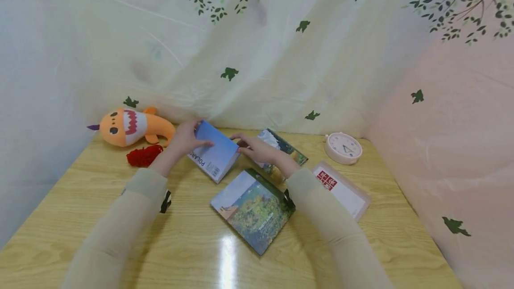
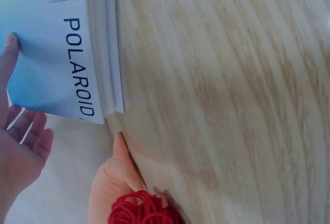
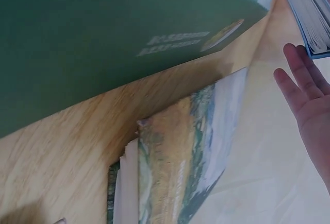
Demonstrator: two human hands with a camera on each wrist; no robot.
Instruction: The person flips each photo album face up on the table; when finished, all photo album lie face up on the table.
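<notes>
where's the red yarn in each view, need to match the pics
Head: left of centre, the red yarn lies just below the orange plush toy.
Left wrist: bottom edge, just left of middle.
Right wrist: not in it.
Shared landmark: the blue book, in all three.

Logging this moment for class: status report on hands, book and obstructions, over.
Left hand grips blue book; right hand at its edge. POLAROID lettering showing. No obstruction seen; landscape-covered book lies close by.

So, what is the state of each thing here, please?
Blue book, seemingly closed, gripped by left hand
Right hand, fingers mostly straight
Front book, closed, flat
Rear book, open or closed unclear
Clock, face up
Pink-edged card, flat
Plush toy, lying down
Red yarn, bunched up
</notes>
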